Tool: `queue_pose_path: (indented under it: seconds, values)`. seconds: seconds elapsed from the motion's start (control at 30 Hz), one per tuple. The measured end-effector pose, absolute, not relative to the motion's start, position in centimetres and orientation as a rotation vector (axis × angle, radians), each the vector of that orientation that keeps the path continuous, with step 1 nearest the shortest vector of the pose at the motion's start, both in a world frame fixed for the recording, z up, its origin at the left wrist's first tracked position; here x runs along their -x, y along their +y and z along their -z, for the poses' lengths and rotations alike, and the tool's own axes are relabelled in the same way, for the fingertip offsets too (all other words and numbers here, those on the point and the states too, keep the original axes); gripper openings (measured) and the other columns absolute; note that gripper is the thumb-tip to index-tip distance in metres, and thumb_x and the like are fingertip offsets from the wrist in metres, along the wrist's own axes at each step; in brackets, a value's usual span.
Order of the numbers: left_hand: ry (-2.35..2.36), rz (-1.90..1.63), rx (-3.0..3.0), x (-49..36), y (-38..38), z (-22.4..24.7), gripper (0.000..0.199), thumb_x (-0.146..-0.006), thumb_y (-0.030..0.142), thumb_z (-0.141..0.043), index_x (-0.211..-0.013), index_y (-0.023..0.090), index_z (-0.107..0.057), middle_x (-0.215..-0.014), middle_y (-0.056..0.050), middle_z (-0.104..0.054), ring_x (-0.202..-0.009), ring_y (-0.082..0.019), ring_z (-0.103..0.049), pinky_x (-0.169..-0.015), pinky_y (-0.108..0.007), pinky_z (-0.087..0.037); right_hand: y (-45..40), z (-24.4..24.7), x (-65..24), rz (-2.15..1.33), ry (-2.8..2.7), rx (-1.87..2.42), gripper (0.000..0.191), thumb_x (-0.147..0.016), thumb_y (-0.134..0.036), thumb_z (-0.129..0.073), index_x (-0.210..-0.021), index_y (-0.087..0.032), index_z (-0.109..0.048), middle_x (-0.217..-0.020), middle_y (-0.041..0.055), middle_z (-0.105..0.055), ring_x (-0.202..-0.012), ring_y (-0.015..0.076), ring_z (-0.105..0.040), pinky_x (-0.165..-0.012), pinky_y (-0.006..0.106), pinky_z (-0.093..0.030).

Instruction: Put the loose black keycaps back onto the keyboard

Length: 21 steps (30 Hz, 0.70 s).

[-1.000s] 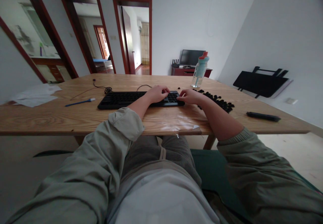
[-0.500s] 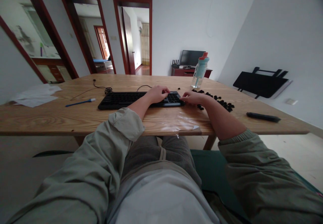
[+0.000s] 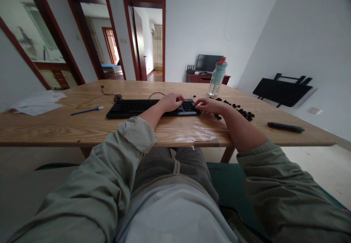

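A black keyboard [image 3: 131, 108] lies across the table in front of me. My left hand [image 3: 172, 102] rests over its right part, with the fingers curled down onto the keyboard beside the number pad [image 3: 188, 106]. At the right end of the number pad, my right hand [image 3: 205, 105] has thumb and fingertips closed together. Anything pinched there is too small to make out. Several small black keycaps [image 3: 242, 112] are scattered just right of and behind my right hand, partly hidden by the wrist. A single black keycap [image 3: 194, 96] sits beyond the keyboard.
Behind the keycaps stands a clear water bottle [image 3: 216, 76] with a red and blue top. A blue brush [image 3: 87, 111], a coiled cable [image 3: 117, 97] and white papers [image 3: 41, 102] lie to the left. A dark elongated object [image 3: 285, 127] lies at the right of the wooden table [image 3: 90, 133].
My right hand's fingertips have shifted very slightly at the right end of the keyboard. The left hand and the keyboard look unmoved.
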<state>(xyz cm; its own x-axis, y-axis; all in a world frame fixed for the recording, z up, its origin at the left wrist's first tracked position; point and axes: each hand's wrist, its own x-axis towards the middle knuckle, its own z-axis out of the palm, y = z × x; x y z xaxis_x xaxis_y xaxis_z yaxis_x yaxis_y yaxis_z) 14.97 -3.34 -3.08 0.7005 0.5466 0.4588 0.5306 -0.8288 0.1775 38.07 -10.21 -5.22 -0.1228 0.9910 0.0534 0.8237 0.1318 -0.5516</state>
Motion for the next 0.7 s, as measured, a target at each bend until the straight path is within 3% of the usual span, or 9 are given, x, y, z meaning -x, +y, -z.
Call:
queue_pose_path:
  seconds: [0.23, 0.47, 0.7]
  values:
    - [0.895, -0.79, -2.881, -15.0, -3.2, 3.1, 0.027, -0.085, 0.02, -0.054, -0.103, 0.015, -0.074, -0.094, -0.006, -0.072, -0.084, -0.016, -0.064, -0.084, -0.027, -0.049, -9.4, 5.9, -38.6, -0.558, -1.995, 1.681, 0.027, -0.096, -0.029, -0.055, -0.117, -0.013, -0.06, -0.094, 0.0076, -0.067, -0.063, 0.009, -0.054, -0.052, 0.018, -0.038]
    - [0.897, -0.777, -2.876, -15.0, -3.0, 3.1, 0.027, -0.085, 0.021, -0.055, -0.104, 0.015, -0.074, -0.092, -0.006, -0.072, -0.084, -0.017, -0.063, -0.081, -0.028, -0.049, -9.9, 5.5, -38.4, -0.688, -1.938, 1.725, 0.026, -0.096, -0.033, -0.053, -0.117, -0.018, -0.054, -0.073, -0.0004, -0.056, -0.05, 0.008, -0.044, -0.046, 0.02, -0.032]
    - [0.933, -0.747, -2.859, -15.2, -3.0, 3.5, 0.028, -0.086, 0.02, -0.055, -0.106, 0.015, -0.074, -0.092, -0.005, -0.071, -0.083, -0.015, -0.063, -0.082, -0.026, -0.048, -8.4, 5.6, -39.2, -0.956, -1.832, 1.771, 0.022, -0.095, -0.04, -0.055, -0.1, -0.02, -0.049, -0.072, -0.0003, -0.054, -0.054, 0.0092, -0.047, -0.045, 0.019, -0.03]
